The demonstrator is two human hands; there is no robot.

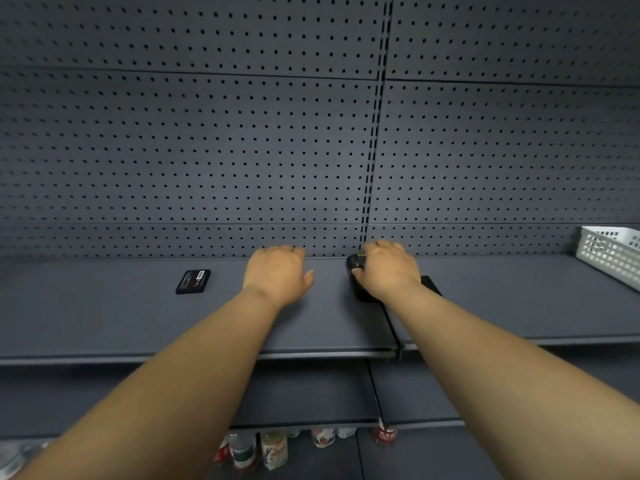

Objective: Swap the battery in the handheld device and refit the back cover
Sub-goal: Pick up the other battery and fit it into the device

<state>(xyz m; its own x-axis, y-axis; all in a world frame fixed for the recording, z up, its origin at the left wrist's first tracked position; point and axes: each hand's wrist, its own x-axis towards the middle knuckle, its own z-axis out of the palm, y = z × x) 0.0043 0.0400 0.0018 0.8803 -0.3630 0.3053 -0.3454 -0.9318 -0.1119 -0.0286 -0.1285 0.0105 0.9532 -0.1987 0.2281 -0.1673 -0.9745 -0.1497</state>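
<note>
Your right hand (386, 268) closes over the handheld device (358, 271) near the shelf's (138, 323) back edge; your left hand (277, 275) rests open, empty (nearer the spare). The battery (193, 281) lies to its left, long axis roughly front-to-back.

1 battery (193, 282), 1 device (356, 268), 1 basket (611, 252), 2 hands (277, 275).
</note>
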